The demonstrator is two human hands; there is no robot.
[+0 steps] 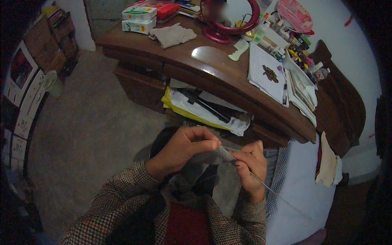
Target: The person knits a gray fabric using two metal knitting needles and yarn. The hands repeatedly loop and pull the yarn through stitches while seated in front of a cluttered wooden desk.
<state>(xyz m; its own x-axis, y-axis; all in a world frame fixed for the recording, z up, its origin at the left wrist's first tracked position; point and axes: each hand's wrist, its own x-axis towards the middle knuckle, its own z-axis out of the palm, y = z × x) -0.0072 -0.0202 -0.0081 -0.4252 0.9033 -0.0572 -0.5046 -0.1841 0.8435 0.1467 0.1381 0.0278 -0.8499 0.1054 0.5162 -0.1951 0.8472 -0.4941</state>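
Note:
Grey knitting (212, 157) hangs between my hands, in front of my lap. Thumb and forefinger of my left hand (179, 149) pinch its upper edge, close to the needle tips. My right hand (251, 163) is closed around a thin knitting needle (264, 184), whose long end slants out toward the lower right. A short length of thin needle (228, 148) shows between the two hands. The individual stitches are too small to make out, and the lower part of the knitting blends into the dark clothing behind it.
Ahead stands a dark wooden desk (228, 77) with a red-framed mirror (216, 34), a grey cloth (173, 35), a pale green comb (239, 50) and an open notebook (261, 67). A white bag (204, 108) fills its open shelf. A light-covered bed (304, 192) lies at right.

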